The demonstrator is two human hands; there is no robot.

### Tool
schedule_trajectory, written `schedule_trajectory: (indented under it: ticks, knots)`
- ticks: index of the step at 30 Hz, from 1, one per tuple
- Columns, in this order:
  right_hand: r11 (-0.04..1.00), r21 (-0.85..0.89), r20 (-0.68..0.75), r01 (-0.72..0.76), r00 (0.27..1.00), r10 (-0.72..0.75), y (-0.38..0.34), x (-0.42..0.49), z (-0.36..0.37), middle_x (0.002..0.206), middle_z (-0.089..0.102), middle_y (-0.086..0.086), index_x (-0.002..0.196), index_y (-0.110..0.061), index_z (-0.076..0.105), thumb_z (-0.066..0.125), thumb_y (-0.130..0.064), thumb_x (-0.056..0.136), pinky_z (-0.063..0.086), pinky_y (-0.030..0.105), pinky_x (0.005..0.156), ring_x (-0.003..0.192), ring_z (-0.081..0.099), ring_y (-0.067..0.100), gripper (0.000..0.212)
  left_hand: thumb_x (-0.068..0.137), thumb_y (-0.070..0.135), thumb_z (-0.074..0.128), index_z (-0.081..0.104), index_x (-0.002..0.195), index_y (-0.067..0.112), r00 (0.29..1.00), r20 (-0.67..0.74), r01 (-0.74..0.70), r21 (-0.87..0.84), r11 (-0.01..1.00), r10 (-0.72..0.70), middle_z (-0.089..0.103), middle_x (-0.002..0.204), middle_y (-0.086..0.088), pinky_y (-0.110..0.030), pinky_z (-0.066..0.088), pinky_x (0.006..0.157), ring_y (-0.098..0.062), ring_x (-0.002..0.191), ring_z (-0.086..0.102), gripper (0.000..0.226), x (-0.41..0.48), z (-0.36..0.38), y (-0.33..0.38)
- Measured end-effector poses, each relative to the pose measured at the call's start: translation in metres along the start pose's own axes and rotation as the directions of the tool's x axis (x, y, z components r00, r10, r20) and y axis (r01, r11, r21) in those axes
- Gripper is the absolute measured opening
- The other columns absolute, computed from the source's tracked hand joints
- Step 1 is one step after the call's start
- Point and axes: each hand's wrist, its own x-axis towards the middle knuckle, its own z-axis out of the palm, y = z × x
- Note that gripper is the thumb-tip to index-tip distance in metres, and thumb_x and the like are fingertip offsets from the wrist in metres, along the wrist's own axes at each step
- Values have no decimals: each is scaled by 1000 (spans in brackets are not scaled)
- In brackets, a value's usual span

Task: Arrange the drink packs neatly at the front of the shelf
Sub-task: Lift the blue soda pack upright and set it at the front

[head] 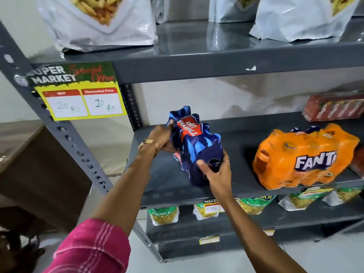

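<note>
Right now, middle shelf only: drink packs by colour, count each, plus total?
Blue pack, held by the left hand and right hand: 1
Orange pack: 1
Red pack, at the back right: 1
Total: 3. Something reddish at the right edge is cut off, so not counted.

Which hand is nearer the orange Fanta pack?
Right. The right hand grips the near end of the blue pack, with bare shelf between it and the orange Fanta pack. The left hand holds the blue pack's far left side, farther away.
</note>
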Motion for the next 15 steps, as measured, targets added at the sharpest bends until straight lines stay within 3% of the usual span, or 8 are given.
schedule_trajectory:
  ticks: [1, 3, 5, 7, 10, 11, 13, 15]
  knots:
    - [998, 63, -51, 9, 999, -6, 1, -6, 1, 98, 66, -14, 114, -16, 55, 68, -63, 67, 47, 9, 75, 90, 62, -1, 67, 84, 69, 41, 59, 109, 17, 997, 72, -8, -147, 989, 19, 73, 92, -22, -44, 60, 71, -36, 80, 72, 60, -6, -3, -3]
    - [994, 105, -135, 21, 991, -6, 9, -18, 2, 73, 62, -9, 82, -8, 60, 49, -70, 80, 44, 10, 66, 71, 57, 3, 63, 76, 74, 43, 45, 132, 22, 986, 147, -9, -401, 916, 75, 60, 124, -18, -49, 53, 90, -37, 103, 65, 76, -16, -7, -18]
    - [997, 80, -149, 9, 989, 3, 14, -22, -3, 71, 65, -1, 72, -12, 62, 49, -67, 82, 45, 11, 65, 69, 60, 11, 58, 71, 76, 46, 44, 135, 20, 987, 59, -95, -531, 842, 149, 56, 131, -13, -48, 44, 102, -30, 114, 60, 84, -27, 0, -40]
    - [998, 55, -187, -30, 982, 40, 19, -6, -13, 103, 67, 9, 99, -17, 63, 64, -58, 78, 47, 13, 78, 98, 63, 21, 46, 71, 76, 51, 57, 119, 17, 961, -147, -276, -462, 843, 234, 65, 118, -10, -33, 53, 90, -21, 105, 65, 76, -43, 14, -61]
    - [979, -152, -142, -139, 983, 118, 22, 28, -34, 135, 47, 12, 133, -11, 43, 77, -40, 72, 42, 27, 100, 123, 49, 22, 75, 79, 59, 54, 51, 122, 26, 908, -315, -391, -401, 829, 276, 63, 118, -3, -26, 56, 81, -7, 102, 64, 55, -67, 36, -91]
    - [972, -184, -44, -148, 989, 142, 25, 36, -41, 132, 52, 9, 131, -14, 46, 78, -41, 70, 45, 24, 95, 117, 54, 17, 73, 77, 57, 60, 47, 124, 36, 909, -308, -388, -375, 842, 282, 62, 119, 4, -26, 56, 82, -1, 102, 63, 53, -73, 40, -96]
    - [963, -216, 160, -163, 967, 199, 29, 42, -50, 115, 68, 4, 112, -21, 61, 75, -50, 65, 50, 11, 74, 100, 66, 7, 57, 65, 53, 77, 36, 125, 52, 909, -264, -386, -244, 890, 322, 58, 116, 20, -10, 51, 78, 12, 100, 59, 73, -79, 45, -103]
    - [952, -281, 205, -125, 961, 187, 30, 43, -56, 103, 72, -3, 100, -26, 66, 73, -54, 63, 48, 6, 65, 89, 68, -3, 48, 57, 41, 87, 28, 136, 44, 900, -266, -367, -32, 930, 346, 52, 111, 30, 6, 38, 72, 24, 93, 52, 99, -77, 48, -109]
